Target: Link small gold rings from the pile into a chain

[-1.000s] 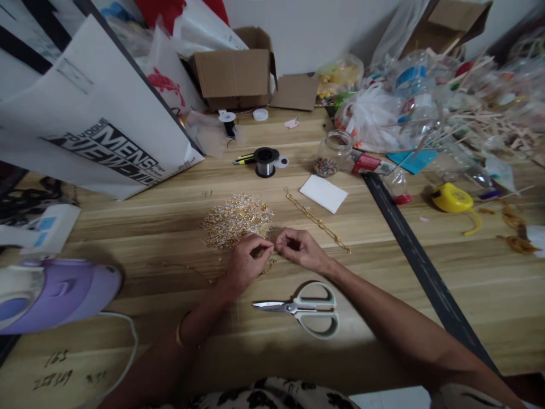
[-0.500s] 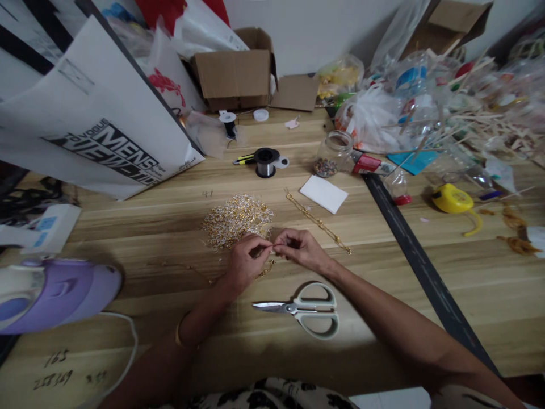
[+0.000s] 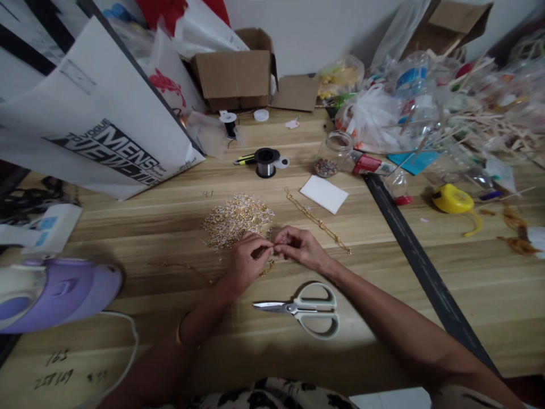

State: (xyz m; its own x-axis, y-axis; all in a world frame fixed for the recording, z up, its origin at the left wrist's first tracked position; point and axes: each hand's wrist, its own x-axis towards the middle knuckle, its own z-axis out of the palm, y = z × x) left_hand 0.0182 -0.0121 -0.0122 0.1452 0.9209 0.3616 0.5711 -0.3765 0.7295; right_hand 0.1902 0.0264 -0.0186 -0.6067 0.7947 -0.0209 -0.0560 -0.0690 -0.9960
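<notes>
My left hand (image 3: 247, 261) and my right hand (image 3: 301, 250) meet fingertip to fingertip, both closed in a pinch. Between them is a tiny part, apparently of the thin gold chain (image 3: 264, 271) that shows just under the fingertips; its detail is too small to make out. The chain passes behind my left hand and trails left over the table. Right beyond my left hand lies a heap of small gold and clear jewelry pieces (image 3: 238, 218). A second gold chain (image 3: 319, 222) lies stretched out past my right hand. Scissors (image 3: 298, 309) with pale handles rest below both hands.
Farther back are a wire spool (image 3: 265, 163), a jar of beads (image 3: 332, 153) and a folded white paper (image 3: 324, 193). A purple appliance (image 3: 72, 292) and a large paper bag (image 3: 97, 113) stand left. At right are a yellow tape measure (image 3: 452, 199) and bagged clutter.
Both hands stay in almost the same spot, still pinched together. The fingertips shift only very slightly; objects on the table have not moved.
</notes>
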